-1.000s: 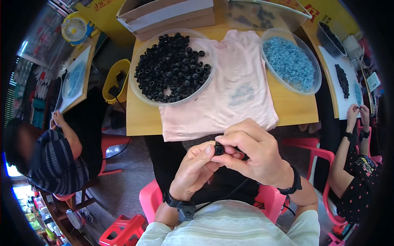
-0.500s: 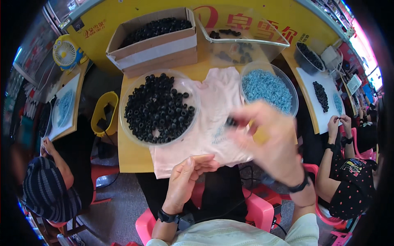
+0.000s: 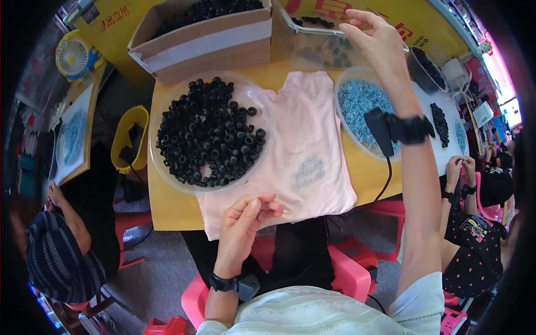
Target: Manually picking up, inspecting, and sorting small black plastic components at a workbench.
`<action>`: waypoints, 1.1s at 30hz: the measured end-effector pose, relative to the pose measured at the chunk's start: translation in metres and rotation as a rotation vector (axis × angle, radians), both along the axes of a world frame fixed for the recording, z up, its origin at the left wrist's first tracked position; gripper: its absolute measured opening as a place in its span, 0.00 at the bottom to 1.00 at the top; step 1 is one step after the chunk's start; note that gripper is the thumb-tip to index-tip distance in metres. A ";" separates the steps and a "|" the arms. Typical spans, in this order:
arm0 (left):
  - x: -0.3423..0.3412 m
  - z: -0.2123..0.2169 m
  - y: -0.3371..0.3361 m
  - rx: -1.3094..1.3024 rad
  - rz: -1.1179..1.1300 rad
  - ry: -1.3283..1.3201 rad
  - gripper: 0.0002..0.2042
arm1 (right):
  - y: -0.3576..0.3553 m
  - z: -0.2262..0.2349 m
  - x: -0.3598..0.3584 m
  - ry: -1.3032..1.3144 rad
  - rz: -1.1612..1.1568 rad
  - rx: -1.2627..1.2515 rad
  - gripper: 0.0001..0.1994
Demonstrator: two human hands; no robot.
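Observation:
My left hand (image 3: 243, 226) is held in front of the table edge, thumb and fingers brought together. Whatever it pinches, if anything, is too small to make out. Far right, my right hand (image 3: 377, 42) is raised over a clear plastic bin (image 3: 340, 32), its fingers apart and nothing between them. Black pieces show inside the bin. A pink cloth garment (image 3: 304, 120) lies on the table with a small pile of tiny dark or bluish bits (image 3: 309, 170) on it. To its left stands a round clear tub of black bead-like caps (image 3: 209, 134).
Pale blue beads (image 3: 363, 109) fill a round tub beneath my right forearm. A cardboard box (image 3: 206, 44) of black pieces stands at the back left. Co-workers sit left (image 3: 61, 251) and right (image 3: 474, 240). A yellow bin (image 3: 128, 139) is beside the table. A cable hangs from my right wrist.
My right hand has moved up and away from the cloth to the clear bin; the black piece at its fingers is gone. My left hand has barely shifted. The view has moved slightly.

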State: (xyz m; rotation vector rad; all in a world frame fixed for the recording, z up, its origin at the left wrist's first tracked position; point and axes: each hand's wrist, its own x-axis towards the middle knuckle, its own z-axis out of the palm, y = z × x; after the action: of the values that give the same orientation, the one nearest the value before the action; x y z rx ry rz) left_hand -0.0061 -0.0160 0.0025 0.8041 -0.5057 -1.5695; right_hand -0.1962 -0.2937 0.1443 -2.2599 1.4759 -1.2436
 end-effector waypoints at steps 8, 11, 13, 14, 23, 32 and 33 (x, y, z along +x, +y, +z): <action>-0.005 0.000 -0.004 0.028 0.056 -0.040 0.14 | 0.107 -0.018 -0.039 0.076 0.158 0.347 0.08; -0.009 0.002 -0.006 0.018 0.076 -0.050 0.15 | 0.109 -0.040 -0.070 0.084 0.054 0.370 0.06; -0.012 0.005 -0.008 0.025 0.073 -0.053 0.15 | 0.109 -0.055 -0.081 0.153 0.037 0.299 0.06; -0.012 0.006 -0.009 0.027 0.073 -0.056 0.16 | 0.108 -0.059 -0.083 0.187 0.030 0.263 0.05; -0.006 0.003 -0.006 -0.004 0.081 -0.076 0.17 | 0.130 -0.056 -0.010 0.089 0.297 0.233 0.04; -0.007 -0.001 -0.010 -0.042 0.047 0.015 0.26 | 0.116 -0.085 0.081 0.369 0.429 0.093 0.07; -0.006 -0.002 -0.009 -0.043 0.047 0.024 0.26 | 0.118 -0.081 0.085 0.417 0.433 0.144 0.07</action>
State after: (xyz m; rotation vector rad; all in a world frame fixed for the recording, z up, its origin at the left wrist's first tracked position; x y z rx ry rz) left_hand -0.0119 -0.0251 0.0007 0.7586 -0.4984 -1.5187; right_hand -0.1115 -0.1758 0.0634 -2.6472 1.0418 -0.5507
